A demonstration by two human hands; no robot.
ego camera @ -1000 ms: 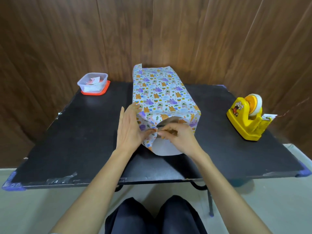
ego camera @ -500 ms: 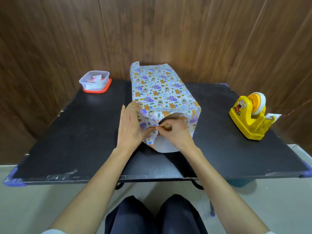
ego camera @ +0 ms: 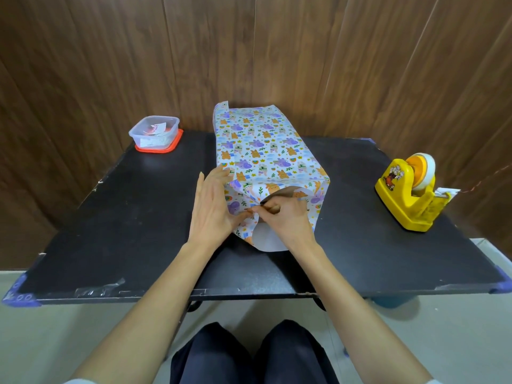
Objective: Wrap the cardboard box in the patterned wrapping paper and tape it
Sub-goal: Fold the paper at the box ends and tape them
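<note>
Pinching the near flap of the patterned wrapping paper [ego camera: 257, 151], the right hand [ego camera: 285, 220] is meeting the left hand [ego camera: 212, 209], which is pressing the side fold with straight fingers. The paper is covering the box mid-desk [ego camera: 138, 231]; a yellow tape dispenser [ego camera: 410, 195] is standing right, a clear container [ego camera: 156, 133] far left.

The person wore dark navy trousers [ego camera: 249, 356] and white sleeves [ego camera: 77, 381] ending above the elbows; forearms [ego camera: 155, 300], left hand [ego camera: 212, 209] and right hand [ego camera: 285, 217] were bare.
</note>
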